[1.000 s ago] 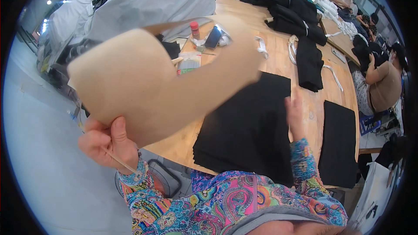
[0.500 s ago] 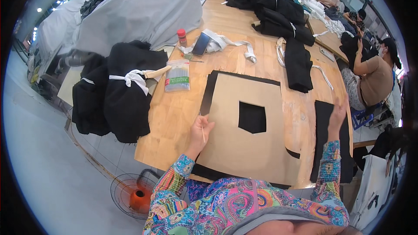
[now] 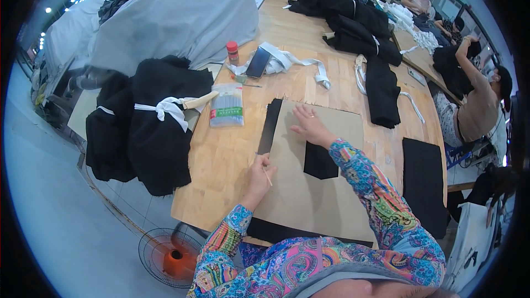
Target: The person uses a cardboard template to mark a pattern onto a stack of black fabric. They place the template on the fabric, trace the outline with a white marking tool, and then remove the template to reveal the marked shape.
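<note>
template: tan cardboard template (image 3: pixel 309 187) lying flat on black fabric (image 3: pixel 270 127), near edge of the wooden table (image 3: pixel 221 154); cut-out window in the middle shows black cloth (image 3: pixel 320 161) under it.
left hand: left hand (image 3: pixel 259 171) at the template's left edge, fingers pinched closed on a thin stick, looks like a chalk pencil (image 3: pixel 267 176).
right hand: right hand (image 3: pixel 309 126) open, palm down, fingers spread, pressing the upper part of the template.
template handling: judged light, stiff sheet; will flex and crease if lifted by one corner. Slides easily over cloth, so needs flat pressure near the line being traced. Lift by two opposite edges.
fabric handling: soft, limp, likely to bunch or drag with the board; take it by an edge or corner, smooth flat.
pencil: thin, brittle; light pinch near the tip.
nearby: plastic packet (image 3: pixel 226 105) and tied black bundle (image 3: pixel 160 116) left of the work, apart from it.
</note>
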### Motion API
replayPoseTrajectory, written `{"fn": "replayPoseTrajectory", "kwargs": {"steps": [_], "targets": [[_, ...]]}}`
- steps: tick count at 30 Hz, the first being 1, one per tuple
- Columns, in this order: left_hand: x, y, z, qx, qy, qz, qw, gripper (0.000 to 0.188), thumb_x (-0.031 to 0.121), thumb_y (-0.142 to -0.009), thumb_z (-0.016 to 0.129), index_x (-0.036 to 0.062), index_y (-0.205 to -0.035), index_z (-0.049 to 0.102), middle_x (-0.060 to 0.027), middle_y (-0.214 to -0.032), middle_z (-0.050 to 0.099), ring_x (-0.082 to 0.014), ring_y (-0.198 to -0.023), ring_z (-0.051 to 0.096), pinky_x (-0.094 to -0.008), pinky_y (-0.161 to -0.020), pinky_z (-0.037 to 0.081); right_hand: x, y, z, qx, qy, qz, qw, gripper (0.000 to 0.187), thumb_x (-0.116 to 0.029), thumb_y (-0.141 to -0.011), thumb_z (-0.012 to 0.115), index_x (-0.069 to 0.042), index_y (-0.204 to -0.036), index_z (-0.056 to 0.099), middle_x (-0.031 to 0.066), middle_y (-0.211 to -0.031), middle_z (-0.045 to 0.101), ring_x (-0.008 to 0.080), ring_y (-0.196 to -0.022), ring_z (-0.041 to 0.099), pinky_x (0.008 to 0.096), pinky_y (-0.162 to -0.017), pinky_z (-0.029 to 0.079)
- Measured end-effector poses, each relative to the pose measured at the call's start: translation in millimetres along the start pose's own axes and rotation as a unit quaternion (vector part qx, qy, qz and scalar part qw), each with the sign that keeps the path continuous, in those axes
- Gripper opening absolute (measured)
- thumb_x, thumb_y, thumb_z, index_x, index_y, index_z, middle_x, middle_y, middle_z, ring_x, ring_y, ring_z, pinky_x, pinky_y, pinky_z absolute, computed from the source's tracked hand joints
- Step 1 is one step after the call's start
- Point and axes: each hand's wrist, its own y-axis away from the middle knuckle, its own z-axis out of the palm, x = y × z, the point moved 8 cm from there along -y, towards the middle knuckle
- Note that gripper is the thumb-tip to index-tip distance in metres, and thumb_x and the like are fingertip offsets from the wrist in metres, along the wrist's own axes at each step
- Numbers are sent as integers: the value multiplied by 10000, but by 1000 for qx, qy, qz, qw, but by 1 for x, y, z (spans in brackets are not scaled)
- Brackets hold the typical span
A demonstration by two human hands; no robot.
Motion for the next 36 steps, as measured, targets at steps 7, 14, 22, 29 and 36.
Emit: {"fn": "replayPoseTrajectory", "kwargs": {"steps": [7, 14, 22, 29, 36], "targets": [[-9, 3, -2, 13, 7, -17, 1000, 281, 9, -753, 697, 20, -899, 458, -226, -1178, 585, -321, -995, 613, -362, -810, 495, -4, -28, 32, -43, 8, 4, 999, 680, -465, -920, 462, -17, -1408, 311, 166, -1491, 264, 316, -1397, 204, 498, -1120, 165], [1, 7, -2, 10, -1, -41, 999, 239, 34, -791, 668, 23, -898, 454, -225, -1209, 573, -334, -1038, 604, -370, -816, 483, -3, -29, 34, -36, 1, -2, 999, 690, -475, -916, 467, -14, -1406, 313, 164, -1494, 260, 308, -1397, 208, 497, -1118, 168], [4, 7, -1, 3, 3, -65, 998, 209, 45, -810, 651, 20, -903, 465, -225, -1214, 571, -325, -988, 620, -359, -787, 487, -3, -30, 33, -35, -2, -1, 999, 685, -467, -918, 469, -13, -1406, 314, 157, -1496, 259, 302, -1398, 205, 501, -1118, 164], [5, 6, -2, 11, -8, -42, 999, 212, 42, -808, 651, 17, -917, 471, -211, -1214, 575, -288, -913, 632, -353, -752, 489, -1, -32, 35, -30, 0, -6, 1000, 684, -467, -915, 475, -14, -1403, 323, 148, -1495, 265, 301, -1397, 211, 502, -1117, 165], [10, 13, -11, 25, -31, -58, 998, 207, 58, -786, 678, 23, -866, 490, -175, -956, 630, -260, -740, 615, -349, -641, 470, -6, -36, 40, -57, 13, -3, 998, 736, -503, -895, 492, -25, -1419, 298, 134, -1510, 237, 290, -1406, 186, 541, -1112, 133]]}}
